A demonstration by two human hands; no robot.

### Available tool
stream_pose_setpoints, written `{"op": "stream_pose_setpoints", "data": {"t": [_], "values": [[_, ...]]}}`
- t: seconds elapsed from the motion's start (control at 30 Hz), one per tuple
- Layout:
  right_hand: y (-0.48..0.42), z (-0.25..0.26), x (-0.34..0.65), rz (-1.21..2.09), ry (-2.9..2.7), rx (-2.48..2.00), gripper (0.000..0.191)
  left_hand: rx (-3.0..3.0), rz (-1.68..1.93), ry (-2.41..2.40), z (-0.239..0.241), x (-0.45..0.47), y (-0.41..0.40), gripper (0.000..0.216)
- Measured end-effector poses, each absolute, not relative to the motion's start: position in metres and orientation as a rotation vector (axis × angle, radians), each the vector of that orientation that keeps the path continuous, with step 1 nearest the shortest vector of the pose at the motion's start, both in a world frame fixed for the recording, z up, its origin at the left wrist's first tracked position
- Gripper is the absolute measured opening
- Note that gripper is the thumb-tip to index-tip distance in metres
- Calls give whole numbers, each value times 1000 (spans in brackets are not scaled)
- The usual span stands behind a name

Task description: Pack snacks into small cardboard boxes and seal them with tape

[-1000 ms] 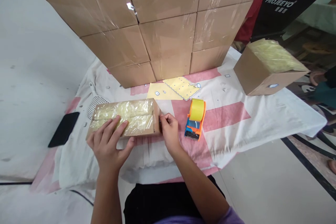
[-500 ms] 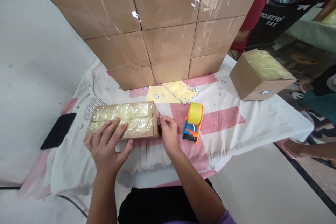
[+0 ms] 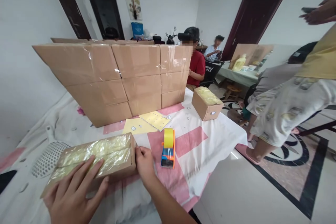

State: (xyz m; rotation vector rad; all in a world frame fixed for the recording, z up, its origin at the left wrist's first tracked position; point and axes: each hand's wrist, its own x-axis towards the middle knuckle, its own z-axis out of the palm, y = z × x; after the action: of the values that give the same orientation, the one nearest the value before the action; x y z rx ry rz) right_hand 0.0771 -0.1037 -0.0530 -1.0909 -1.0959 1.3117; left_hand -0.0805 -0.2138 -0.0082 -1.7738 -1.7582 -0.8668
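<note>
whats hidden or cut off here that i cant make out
All in the head view:
- Whether the right hand pinches anything at the yellow-topped box's end: its own fingers hide it.
- The box's inside: hidden by its closed top.
- The dark flat object: cut off by the left edge.
- The tabletop behind the cardboard wall: hidden by that wall.

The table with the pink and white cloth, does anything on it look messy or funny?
A bit: the cloth is rumpled rather than smooth. Small pale shapes dot it; I can't tell whether they're scraps or printed. Nothing looks spilled, and the box under the left hand shows no clear damage.
</note>
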Motion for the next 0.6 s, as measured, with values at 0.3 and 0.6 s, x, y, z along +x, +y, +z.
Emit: {"op": "stream_pose_setpoints", "data": {"t": [0.3, 0.6], "values": [[-109, -63, 73, 1125, -993, -996, 31, -1732, -915, -1668, -14, -81, -209, 59], [-116, -67, 73, 1154, -1003, -1016, 44, -1718, -916, -1697, -19, -83, -206, 58]]}}
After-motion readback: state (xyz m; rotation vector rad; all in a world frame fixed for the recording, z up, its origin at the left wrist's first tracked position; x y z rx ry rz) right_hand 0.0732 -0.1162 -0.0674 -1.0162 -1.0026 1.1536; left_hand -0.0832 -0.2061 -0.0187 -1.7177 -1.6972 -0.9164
